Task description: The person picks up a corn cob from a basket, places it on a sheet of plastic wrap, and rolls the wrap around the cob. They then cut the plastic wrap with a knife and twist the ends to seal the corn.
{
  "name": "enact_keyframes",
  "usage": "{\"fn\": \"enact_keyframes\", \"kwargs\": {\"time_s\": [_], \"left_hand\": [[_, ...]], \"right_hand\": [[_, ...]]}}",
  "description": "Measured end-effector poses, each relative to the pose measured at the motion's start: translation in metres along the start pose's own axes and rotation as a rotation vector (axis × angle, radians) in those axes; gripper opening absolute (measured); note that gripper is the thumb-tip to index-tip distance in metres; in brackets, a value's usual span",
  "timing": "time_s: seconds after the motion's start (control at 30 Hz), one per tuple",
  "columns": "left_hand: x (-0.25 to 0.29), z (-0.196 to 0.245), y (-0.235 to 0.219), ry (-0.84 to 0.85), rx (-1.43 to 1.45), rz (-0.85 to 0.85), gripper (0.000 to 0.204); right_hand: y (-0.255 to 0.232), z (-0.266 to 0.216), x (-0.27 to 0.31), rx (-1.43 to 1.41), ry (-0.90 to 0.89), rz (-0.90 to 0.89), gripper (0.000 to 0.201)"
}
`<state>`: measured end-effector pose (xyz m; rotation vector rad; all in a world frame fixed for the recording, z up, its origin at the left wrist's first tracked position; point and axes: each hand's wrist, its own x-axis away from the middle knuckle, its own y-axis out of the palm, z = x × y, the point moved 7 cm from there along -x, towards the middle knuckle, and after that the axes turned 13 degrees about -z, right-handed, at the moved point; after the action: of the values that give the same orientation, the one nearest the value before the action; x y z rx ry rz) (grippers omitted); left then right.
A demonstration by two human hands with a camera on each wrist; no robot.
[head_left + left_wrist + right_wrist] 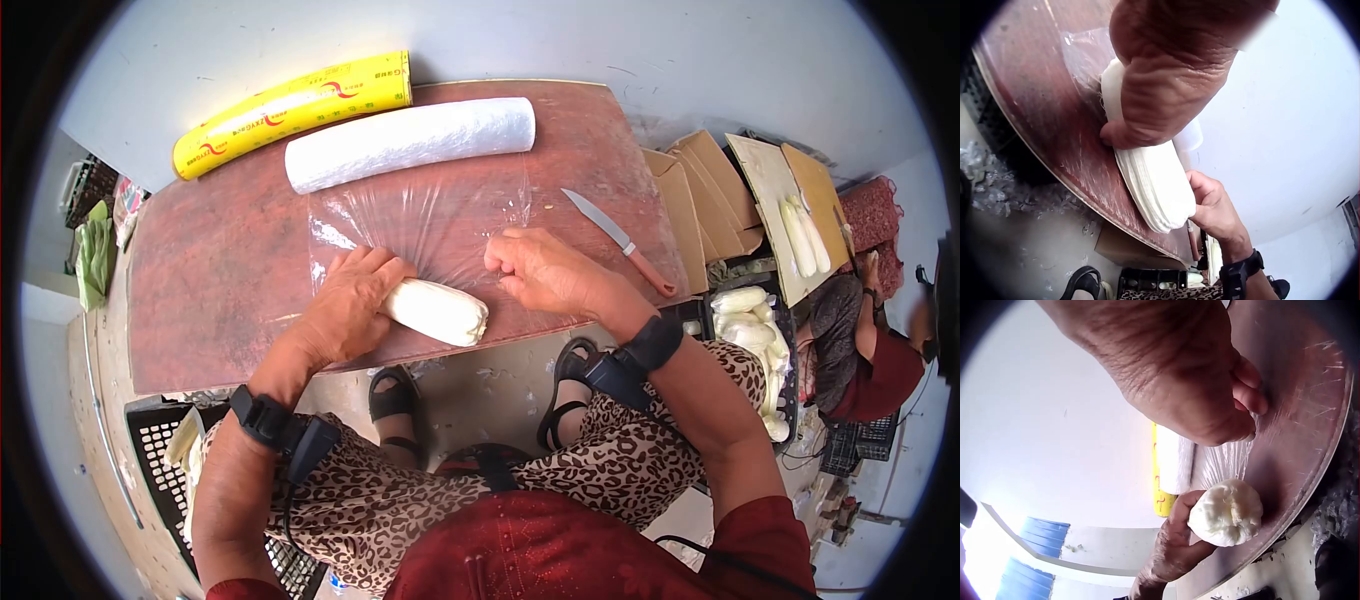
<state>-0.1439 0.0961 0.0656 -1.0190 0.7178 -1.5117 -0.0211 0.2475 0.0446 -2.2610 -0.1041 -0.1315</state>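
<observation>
My left hand (350, 300) holds a long, pale, layered vegetable (437, 311) near the table's front edge, with the thumb along its near side. In the left wrist view, pleated leaves show along the vegetable (1154, 184); its blunt, knobbly end (1225, 515) faces the right wrist camera. Clear cling film (420, 222) stretches in creases from the white roll (410, 143) to the vegetable. To the right of the vegetable, my right hand (550, 270) has its fingers curled. In the right wrist view its thumb and fingertips pinch the creased film (1229, 459).
A yellow printed tube (295, 112) lies behind the white roll. On the table's right lies a knife (620, 240), blade pointing away. Cardboard boxes (705, 190) and a crate of pale vegetables (750, 340) stand at the right, near another person (870, 350). A black crate (165, 470) is at lower left.
</observation>
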Motion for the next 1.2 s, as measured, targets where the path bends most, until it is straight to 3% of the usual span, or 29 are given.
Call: {"fn": "enact_keyframes", "kwargs": {"time_s": [0.07, 0.37, 0.57, 1.2], "left_hand": [[0.000, 0.001, 0.000, -0.003, 0.004, -0.003, 0.046], [-0.001, -0.003, 0.002, 0.010, 0.014, -0.016, 0.052], [-0.001, 0.000, 0.001, -0.009, 0.018, -0.027, 0.051], [-0.001, -0.002, 0.002, 0.005, 0.016, -0.021, 0.051]], "right_hand": [[0.001, -0.004, 0.000, 0.013, -0.038, 0.031, 0.017], [0.002, -0.021, -0.004, 0.155, 0.102, -0.138, 0.014], [0.013, -0.017, -0.012, 0.213, 0.111, -0.124, 0.009], [-0.007, -0.002, 0.006, 0.215, 0.395, -0.237, 0.011]]}}
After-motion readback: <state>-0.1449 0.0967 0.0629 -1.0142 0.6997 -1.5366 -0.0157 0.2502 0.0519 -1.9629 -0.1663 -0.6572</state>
